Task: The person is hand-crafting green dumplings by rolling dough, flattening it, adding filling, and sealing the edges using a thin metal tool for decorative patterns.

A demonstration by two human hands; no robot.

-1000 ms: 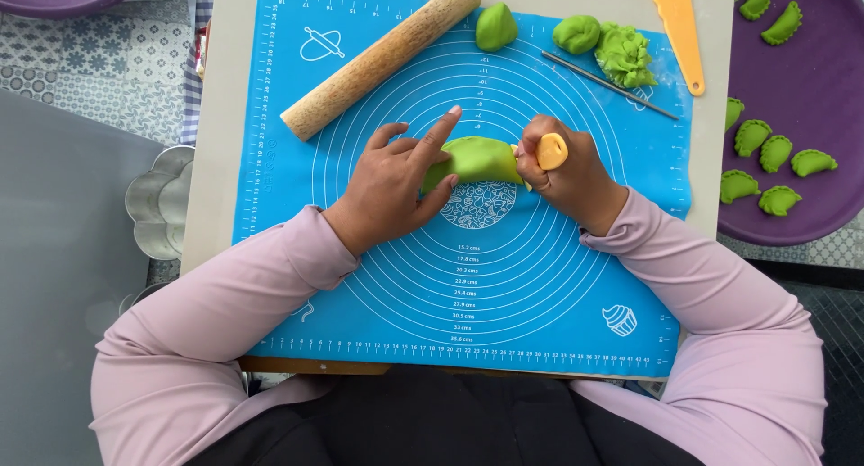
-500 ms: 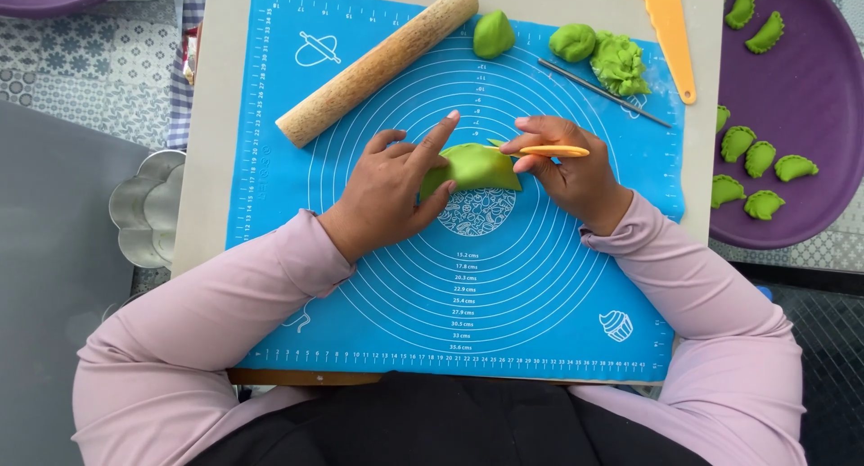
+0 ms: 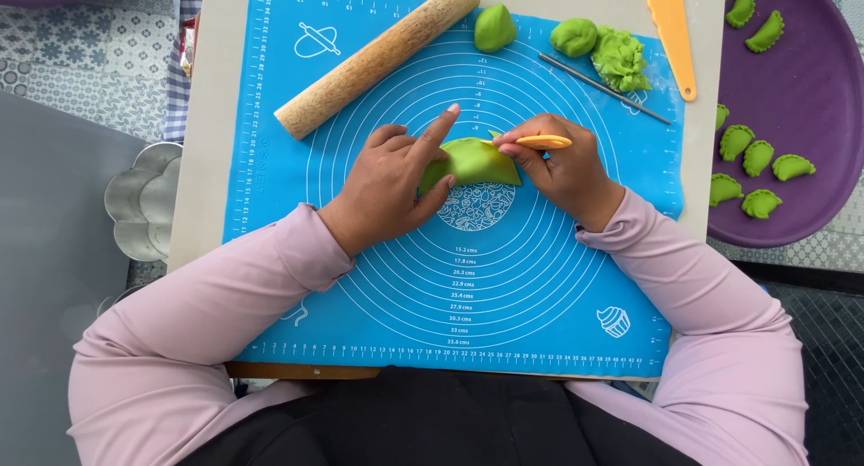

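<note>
Green dough, folded into a half-moon piece, sits at frame centre on the blue silicone mat, right between both hands. Head view only. Left hand comes in from the left, fingers curled against the left end of the dough piece, index finger stretched up and right along its top edge, so it's closed on the dough rather than spread. Right hand comes in from the right, pinched narrow on a small orange tool, tool tip touching the upper right rim of the dough. Long axis of the dough runs roughly left-right, tilted a little, curved edge up; both hands touch it, one at each end, neither clearly nearer. Wooden rolling pin lies diagonal in the upper left of the mat, apart from the hands. Upper centre: one green dough ball, a second ball, and a crumbly green lump just beside it. Thin metal stick slants below those. Orange scraper at upper right. Purple tray at right edge holds finished green dumplings. Metal flower-shaped moulds at left edge, off the mat. Tabletop shows pale around the mat.
</note>
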